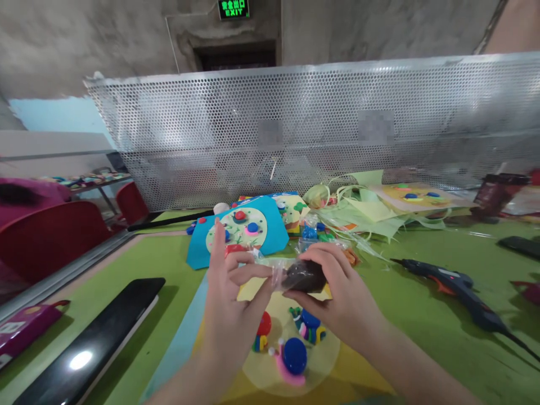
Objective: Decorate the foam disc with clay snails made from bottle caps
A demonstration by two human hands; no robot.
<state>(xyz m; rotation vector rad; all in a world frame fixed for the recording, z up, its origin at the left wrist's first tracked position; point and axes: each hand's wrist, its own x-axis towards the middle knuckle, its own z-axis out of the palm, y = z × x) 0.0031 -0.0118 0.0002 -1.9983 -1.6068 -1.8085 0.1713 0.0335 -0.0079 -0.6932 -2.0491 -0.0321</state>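
My right hand (pixel 337 292) grips a dark brown lump (pixel 304 275) wrapped in a clear plastic bag. My left hand (pixel 230 304) pinches the bag's open end (pixel 276 273) between thumb and fingers, with the index finger raised. Both hands hover over a yellow card (pixel 320 360) that carries a pale round disc with clay snails (pixel 292 359) in blue, pink and red. Behind the hands stands a blue card (pixel 236 230) with a decorated circle and clay dots.
A black phone (pixel 93 343) lies at the left on the green table (pixel 422 320). A black glue gun (pixel 453 287) lies at the right. Green paper strips and cards (pixel 371 211) are piled at the back before a perforated metal screen (pixel 316 124). Red chairs (pixel 50 236) stand at far left.
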